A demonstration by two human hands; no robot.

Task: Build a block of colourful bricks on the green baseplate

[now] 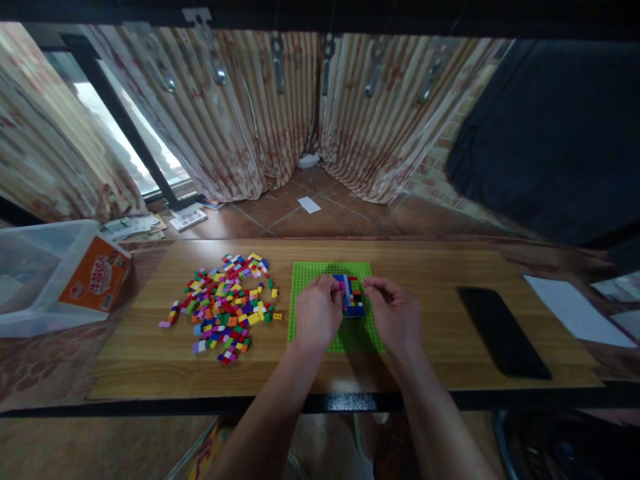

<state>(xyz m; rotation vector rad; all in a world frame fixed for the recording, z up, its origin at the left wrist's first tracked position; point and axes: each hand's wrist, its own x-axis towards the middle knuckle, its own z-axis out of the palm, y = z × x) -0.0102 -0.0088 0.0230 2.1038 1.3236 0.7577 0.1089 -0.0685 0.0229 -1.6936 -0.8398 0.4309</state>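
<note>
A green studded baseplate (310, 269) lies on the wooden board, with a low build of blue, red, white and black toy bricks (354, 300) near its middle. My left hand (320, 310) is closed at the build's left side, where a small pink brick (342, 286) shows at the fingertips. Just off the right side of the build, my right hand (395, 317) makes a pinch over the baseplate. Whatever may be between its fingertips is too small to make out. The fingers of my left hand cover part of the build.
Loose coloured bricks (227, 303) are heaped left of the baseplate. A black phone-like slab (503, 333) lies on the right of the wooden board (435, 267). At far left stands a clear plastic bin (40, 267) with an orange label. White paper (575, 310) lies at the right.
</note>
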